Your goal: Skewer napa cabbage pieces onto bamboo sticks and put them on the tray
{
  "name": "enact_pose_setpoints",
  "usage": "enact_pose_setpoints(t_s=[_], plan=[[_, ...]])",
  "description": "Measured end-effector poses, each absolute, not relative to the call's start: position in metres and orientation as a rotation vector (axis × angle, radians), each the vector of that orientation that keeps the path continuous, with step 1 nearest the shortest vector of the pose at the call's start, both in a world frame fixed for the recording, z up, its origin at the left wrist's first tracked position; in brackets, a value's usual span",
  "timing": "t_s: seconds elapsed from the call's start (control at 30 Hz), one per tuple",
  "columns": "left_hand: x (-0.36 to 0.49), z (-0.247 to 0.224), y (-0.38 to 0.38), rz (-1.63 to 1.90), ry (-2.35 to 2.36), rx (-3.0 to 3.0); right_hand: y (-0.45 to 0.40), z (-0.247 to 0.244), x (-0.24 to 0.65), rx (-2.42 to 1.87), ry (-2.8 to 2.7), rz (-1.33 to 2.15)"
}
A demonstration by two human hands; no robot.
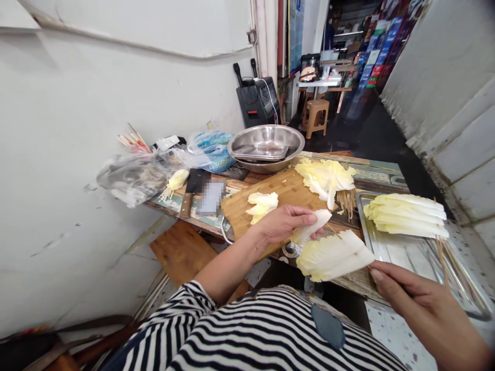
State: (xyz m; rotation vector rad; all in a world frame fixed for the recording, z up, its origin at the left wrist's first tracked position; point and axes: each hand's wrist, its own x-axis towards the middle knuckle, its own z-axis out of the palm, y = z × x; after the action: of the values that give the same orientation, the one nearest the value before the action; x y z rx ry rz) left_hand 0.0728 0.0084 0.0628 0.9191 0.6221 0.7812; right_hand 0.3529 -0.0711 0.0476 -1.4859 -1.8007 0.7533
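My left hand point(288, 222) is closed on a small pale napa cabbage leaf point(315, 224), pinched between thumb and fingers above the board's near right edge. A larger cabbage leaf point(334, 255) is threaded on a thin wooden skewer, its tip showing beyond the leaf's upper edge. My right hand point(413, 291) pinches the skewer at the white base of this leaf. Loose cabbage leaves point(327, 178) and smaller pieces point(262, 205) lie on the wooden cutting board point(235, 203). Several skewered leaves point(406, 215) are stacked in the metal tray point(381, 251) at right.
A bundle of skewers point(347, 203) lies between board and tray. Behind the board sits a steel basin point(266, 147). To the left are a cleaver point(186, 205), a blurred-out flat object point(211, 198), a small cabbage heart point(178, 179) and plastic bags point(143, 172). A speaker point(257, 100) stands behind.
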Motion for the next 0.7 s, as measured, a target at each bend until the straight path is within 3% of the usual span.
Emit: enact_pose_setpoints(t_s=[0.23,0.7], plan=[[0.073,0.067,0.009,0.740,0.645,0.960,-0.070,0.039,0.363,-1.506,-1.806,0.978],[0.080,0.057,0.004,0.792,0.800,0.955,-0.074,0.049,0.350,-1.507,-1.779,0.804]])
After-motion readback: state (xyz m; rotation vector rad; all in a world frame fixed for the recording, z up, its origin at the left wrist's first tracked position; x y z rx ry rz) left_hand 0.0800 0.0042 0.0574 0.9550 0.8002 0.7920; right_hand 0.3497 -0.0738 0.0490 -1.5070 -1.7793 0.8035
